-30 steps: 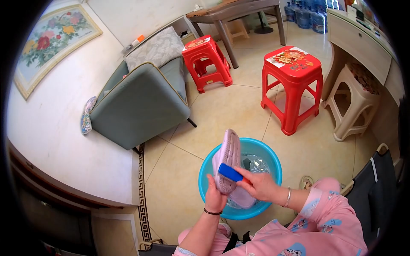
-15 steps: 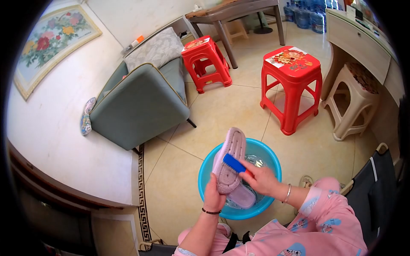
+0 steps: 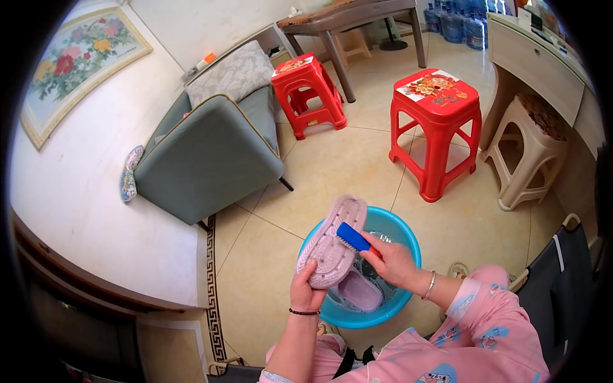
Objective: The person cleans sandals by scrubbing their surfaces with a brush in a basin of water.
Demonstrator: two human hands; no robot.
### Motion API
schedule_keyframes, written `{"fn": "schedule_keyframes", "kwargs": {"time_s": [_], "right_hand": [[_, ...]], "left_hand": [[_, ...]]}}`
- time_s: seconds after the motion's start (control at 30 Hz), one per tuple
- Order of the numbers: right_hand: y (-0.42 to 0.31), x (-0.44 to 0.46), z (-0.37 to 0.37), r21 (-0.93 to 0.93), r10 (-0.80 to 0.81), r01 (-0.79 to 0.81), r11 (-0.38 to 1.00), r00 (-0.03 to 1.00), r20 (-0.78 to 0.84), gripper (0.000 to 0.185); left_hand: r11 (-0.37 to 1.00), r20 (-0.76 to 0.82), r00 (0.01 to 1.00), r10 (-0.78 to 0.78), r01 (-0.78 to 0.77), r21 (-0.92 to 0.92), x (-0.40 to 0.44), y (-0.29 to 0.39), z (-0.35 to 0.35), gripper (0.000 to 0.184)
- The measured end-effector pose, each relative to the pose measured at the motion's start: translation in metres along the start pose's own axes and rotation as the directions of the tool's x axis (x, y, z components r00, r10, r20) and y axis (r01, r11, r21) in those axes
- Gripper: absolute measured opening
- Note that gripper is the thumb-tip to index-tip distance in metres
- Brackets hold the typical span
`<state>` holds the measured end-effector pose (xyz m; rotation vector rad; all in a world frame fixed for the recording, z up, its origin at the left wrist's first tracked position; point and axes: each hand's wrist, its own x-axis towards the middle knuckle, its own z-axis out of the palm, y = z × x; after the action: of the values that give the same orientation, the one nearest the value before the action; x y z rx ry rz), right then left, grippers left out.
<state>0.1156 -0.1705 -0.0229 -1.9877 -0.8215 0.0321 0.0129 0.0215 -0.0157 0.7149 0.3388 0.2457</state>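
My left hand (image 3: 307, 288) grips a pale pink slipper (image 3: 329, 252) by its lower end, with the patterned sole facing me. My right hand (image 3: 394, 263) is closed round the red handle of a scrub brush (image 3: 355, 237). The brush's blue head lies against the sole, bristles turned toward it. Below both hands stands a turquoise basin (image 3: 415, 246) with sudsy water. A second pink slipper (image 3: 361, 292) rests in the basin, toe part up.
A red stool (image 3: 435, 102) stands beyond the basin, with another red stool (image 3: 308, 92) farther back. A grey-green armchair (image 3: 207, 159) is at the left. On the right are a beige stool (image 3: 527, 150) and a desk (image 3: 539, 54).
The held slipper has turned and shifted left, showing more of its sole. My left hand has moved slightly left, and the brush has moved a little up and right across the sole.
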Motion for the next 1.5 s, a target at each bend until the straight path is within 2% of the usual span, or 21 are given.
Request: {"fn": "schedule_keyframes", "kwargs": {"time_s": [0.07,0.17,0.3,0.4,0.47,0.63,0.7,0.73,0.8,0.87,0.93,0.97,1.03,1.17,1.27,1.3,1.33,1.37,1.4,1.47,1.5], "right_hand": [[-0.006,-0.003,-0.005,0.007,-0.006,0.006,1.000,1.000,0.026,0.045],[-0.013,-0.012,-0.005,0.062,-0.168,0.159,0.985,0.966,0.194,0.047],[-0.012,-0.010,-0.006,0.094,-0.234,0.219,0.971,0.951,0.202,0.049],[-0.002,-0.003,-0.003,0.033,-0.190,0.188,0.982,0.976,0.107,0.045],[0.002,0.002,-0.003,-0.005,-0.098,0.098,0.995,0.993,-0.061,0.044],[0.001,0.007,-0.011,0.020,0.036,-0.034,0.999,0.996,-0.083,0.044],[-0.006,-0.002,-0.010,0.069,-0.078,0.076,0.995,0.997,0.015,0.047],[-0.010,-0.005,-0.010,0.069,-0.078,0.077,0.995,0.997,0.017,0.047],[-0.018,-0.011,-0.010,0.073,-0.243,0.235,0.969,0.958,0.152,0.049],[-0.018,-0.010,-0.010,0.085,-0.244,0.233,0.969,0.955,0.170,0.050],[-0.009,-0.005,-0.005,0.093,-0.204,0.204,0.975,0.979,-0.008,0.049],[-0.006,-0.003,-0.004,0.092,-0.205,0.205,0.974,0.979,-0.008,0.049],[-0.002,0.003,-0.006,0.116,-0.115,0.131,0.985,0.984,-0.135,0.048],[0.000,0.007,-0.010,0.187,0.004,0.027,0.982,0.986,-0.164,0.046],[0.006,0.008,-0.005,0.423,0.222,-0.150,0.894,0.967,-0.127,0.049],[0.005,0.009,-0.008,0.423,0.221,-0.149,0.894,0.967,-0.126,0.049],[0.000,0.010,-0.015,0.500,0.304,-0.298,0.813,0.950,0.072,0.048],[-0.002,0.010,-0.019,0.539,0.357,-0.450,0.712,0.893,0.273,0.047],[0.001,0.010,-0.018,0.538,0.357,-0.450,0.713,0.893,0.274,0.047],[0.009,0.010,-0.015,0.789,0.378,-0.541,0.292,0.823,0.424,0.041],[0.011,0.011,-0.017,0.788,0.378,-0.542,0.293,0.822,0.425,0.041]], "left_hand": [[1.000,-0.029,0.999,-0.014,0.014,-0.007,0.001,0.001,-0.002,0.045],[0.998,-0.102,0.993,-0.055,0.053,-0.021,0.003,0.003,-0.009,0.044],[0.996,-0.144,0.986,-0.081,0.076,-0.040,0.001,0.005,-0.008,0.043],[0.997,-0.122,0.990,-0.066,0.061,-0.041,0.004,0.006,-0.009,0.044],[0.996,-0.109,0.990,-0.085,0.080,-0.049,0.004,0.008,-0.010,0.043],[0.988,-0.123,0.982,-0.145,0.136,-0.078,0.003,0.013,-0.007,0.041],[0.975,-0.173,0.969,-0.179,0.151,-0.163,0.003,0.014,-0.006,0.038],[0.975,-0.174,0.969,-0.178,0.150,-0.163,0.002,0.014,-0.005,0.038],[0.969,-0.144,0.976,-0.162,0.129,-0.211,0.002,0.014,-0.003,0.035],[0.964,-0.144,0.973,-0.179,0.144,-0.225,0.003,0.013,-0.007,0.034],[0.958,-0.143,0.971,-0.194,0.156,-0.241,0.003,0.013,-0.008,0.034],[0.958,-0.123,0.972,-0.200,0.168,-0.233,0.002,0.014,-0.009,0.034],[0.958,-0.099,0.973,-0.207,0.180,-0.224,0.003,0.014,-0.009,0.034],[0.940,-0.053,0.968,-0.244,0.222,-0.259,0.004,0.012,-0.015,0.035],[0.917,0.039,0.962,-0.272,0.271,-0.294,0.002,0.008,-0.017,0.041],[0.902,0.102,0.953,-0.285,0.302,-0.310,0.001,0.008,-0.017,0.048],[0.902,0.101,0.954,-0.283,0.300,-0.311,0.001,0.006,-0.015,0.048],[0.932,0.096,0.951,-0.292,0.306,-0.193,-0.001,0.003,-0.011,0.048],[0.948,0.091,0.949,-0.303,0.309,-0.071,-0.002,0.003,-0.008,0.049],[0.944,0.114,0.938,-0.328,0.329,0.006,-0.003,0.002,-0.009,0.048],[0.916,0.106,0.916,-0.388,0.369,0.159,-0.001,-0.001,-0.016,0.047]]}}
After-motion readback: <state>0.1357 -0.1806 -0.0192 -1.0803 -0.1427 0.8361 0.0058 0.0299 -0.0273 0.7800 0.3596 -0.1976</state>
